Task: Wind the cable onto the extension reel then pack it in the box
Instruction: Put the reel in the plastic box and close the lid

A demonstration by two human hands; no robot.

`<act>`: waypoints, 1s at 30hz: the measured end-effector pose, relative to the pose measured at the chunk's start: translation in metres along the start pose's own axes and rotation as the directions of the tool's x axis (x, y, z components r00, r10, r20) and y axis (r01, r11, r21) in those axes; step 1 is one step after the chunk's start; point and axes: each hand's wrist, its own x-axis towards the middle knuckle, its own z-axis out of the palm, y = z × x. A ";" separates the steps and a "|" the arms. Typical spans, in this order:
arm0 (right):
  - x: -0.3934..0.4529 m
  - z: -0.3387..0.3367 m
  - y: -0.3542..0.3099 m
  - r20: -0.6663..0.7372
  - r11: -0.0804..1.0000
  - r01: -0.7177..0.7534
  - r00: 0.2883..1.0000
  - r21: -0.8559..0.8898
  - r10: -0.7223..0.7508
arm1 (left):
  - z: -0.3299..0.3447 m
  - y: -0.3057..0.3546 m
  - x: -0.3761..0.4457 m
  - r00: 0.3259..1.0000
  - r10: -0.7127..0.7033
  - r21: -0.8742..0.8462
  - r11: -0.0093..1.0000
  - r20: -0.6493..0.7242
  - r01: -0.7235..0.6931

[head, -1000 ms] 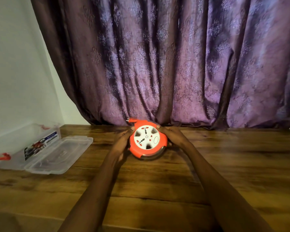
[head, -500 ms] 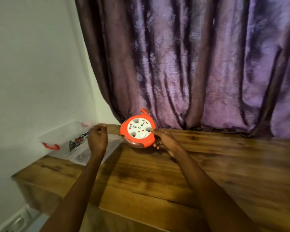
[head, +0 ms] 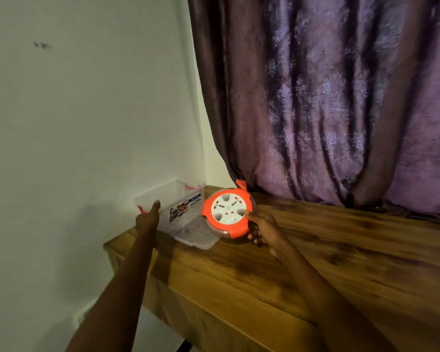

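Wooden table (head: pixel 315 250) | right hand (head: pixel 262 226) grips wound reel (head: pixel 226 215) | left hand (head: pixel 148 217) relaxed near box (head: pixel 170 199) | packing left

Your left hand (head: pixel 148 219) has let go of the extension reel (head: pixel 226 215) and now reaches out to the clear box (head: pixel 174 199) at the worktop's (head: pixel 315 262) far left corner. Your right hand (head: pixel 263 228) alone has lifted the reel off the worktop and carried it left, tilted, over the box's open lid (head: pixel 196 233).
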 end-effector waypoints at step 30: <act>-0.056 -0.143 -0.076 -0.385 0.919 0.377 0.869 0.111 -0.310 | 0.133 0.047 -0.098 0.797 0.048 -0.046 0.999 0.602 -0.025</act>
